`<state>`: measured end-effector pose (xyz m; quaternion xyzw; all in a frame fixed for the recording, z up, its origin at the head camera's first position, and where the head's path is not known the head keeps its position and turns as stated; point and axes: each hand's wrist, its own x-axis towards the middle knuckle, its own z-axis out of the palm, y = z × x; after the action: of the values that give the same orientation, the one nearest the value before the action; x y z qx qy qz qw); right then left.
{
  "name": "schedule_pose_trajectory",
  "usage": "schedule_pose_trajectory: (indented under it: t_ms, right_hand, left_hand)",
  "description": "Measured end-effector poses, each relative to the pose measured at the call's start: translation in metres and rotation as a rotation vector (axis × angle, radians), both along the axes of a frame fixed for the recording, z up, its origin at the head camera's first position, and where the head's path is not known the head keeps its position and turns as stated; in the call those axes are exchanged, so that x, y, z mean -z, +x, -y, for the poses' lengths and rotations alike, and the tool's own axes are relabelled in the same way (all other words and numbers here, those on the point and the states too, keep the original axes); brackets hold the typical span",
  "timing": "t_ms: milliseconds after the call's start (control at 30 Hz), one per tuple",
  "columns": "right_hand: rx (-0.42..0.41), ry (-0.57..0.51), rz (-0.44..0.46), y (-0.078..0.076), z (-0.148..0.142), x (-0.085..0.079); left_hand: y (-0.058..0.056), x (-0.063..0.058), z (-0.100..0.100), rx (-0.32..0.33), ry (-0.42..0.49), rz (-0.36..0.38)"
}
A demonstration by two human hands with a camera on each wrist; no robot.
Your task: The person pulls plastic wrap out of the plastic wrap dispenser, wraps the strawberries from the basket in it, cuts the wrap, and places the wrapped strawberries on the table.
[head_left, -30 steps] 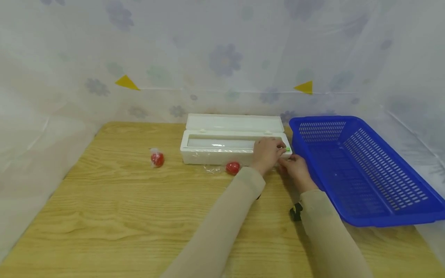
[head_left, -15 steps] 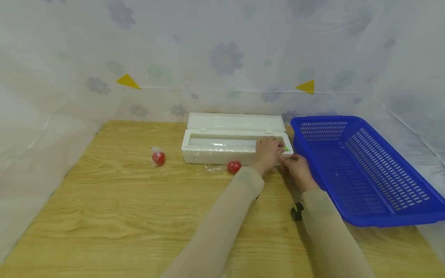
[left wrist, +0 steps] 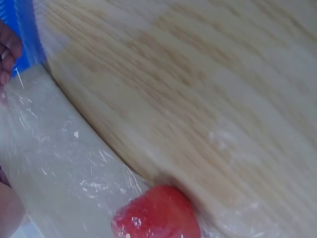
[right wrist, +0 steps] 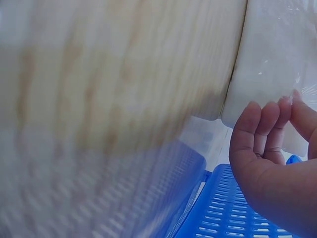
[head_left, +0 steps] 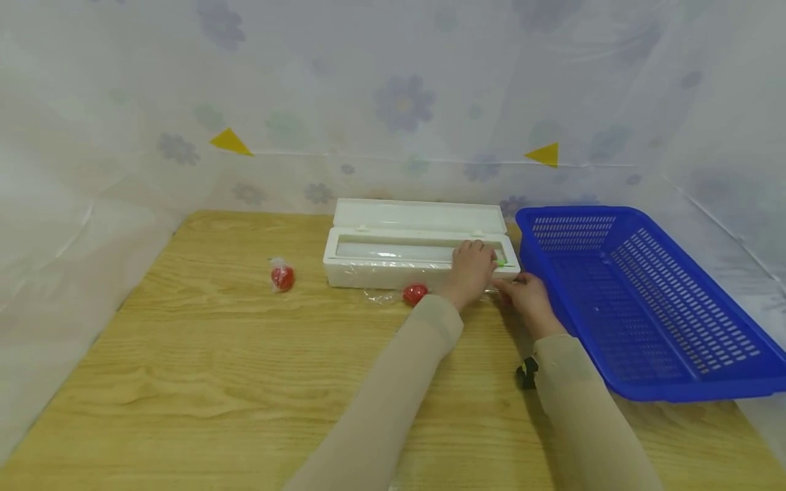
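Observation:
A white cling film dispenser lies with its lid raised and a roll inside. My left hand is over its right end, the fingers pinching a small green slide cutter on the front rail. At the front right corner, my right hand pinches the edge of the cling film between thumb and fingertips. Film hangs down the dispenser's front onto a red round item, which sits just before the box, also seen in the left wrist view as a glossy red item under film.
Farther left on the wooden table sits another red round item, wrapped in film. A blue plastic basket stands right beside the dispenser and my right hand. Behind the table hangs a flowered curtain.
The green cutter and my left hand have shifted slightly left along the dispenser's rail. My right hand stays at the corner with the film. The view has drifted a little.

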<state>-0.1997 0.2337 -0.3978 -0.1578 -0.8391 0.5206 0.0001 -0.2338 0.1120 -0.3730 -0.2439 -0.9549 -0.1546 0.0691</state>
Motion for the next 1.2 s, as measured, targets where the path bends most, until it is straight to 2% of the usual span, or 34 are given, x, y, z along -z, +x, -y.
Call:
schedule_pose_trajectory:
  t_ms: [200, 400, 500, 767, 1000, 1200]
  right_hand:
    - [-0.012, -0.008, 0.0, -0.001, 0.004, 0.001]
    - [-0.01, -0.025, -0.004, -0.002, 0.005, 0.001]
    - [-0.005, -0.007, 0.006, -0.002, 0.003, 0.0]
    - [-0.012, -0.006, 0.012, -0.003, 0.001, 0.0]
    - [-0.008, 0.008, 0.029, -0.004, 0.001, 0.001]
    - [0.0, 0.023, 0.049, -0.004, 0.002, 0.0]
  left_hand:
    - [0.002, 0.001, 0.009, -0.042, -0.018, -0.001]
    - [0.003, 0.004, 0.021, -0.063, -0.058, -0.094]
    - [0.002, 0.004, 0.026, -0.064, -0.071, -0.112]
    - [0.003, 0.001, 0.037, -0.06, -0.061, -0.079]
    - [0.001, 0.003, 0.05, -0.043, -0.047, -0.09]
    - [-0.001, 0.006, 0.064, -0.039, -0.036, -0.065]
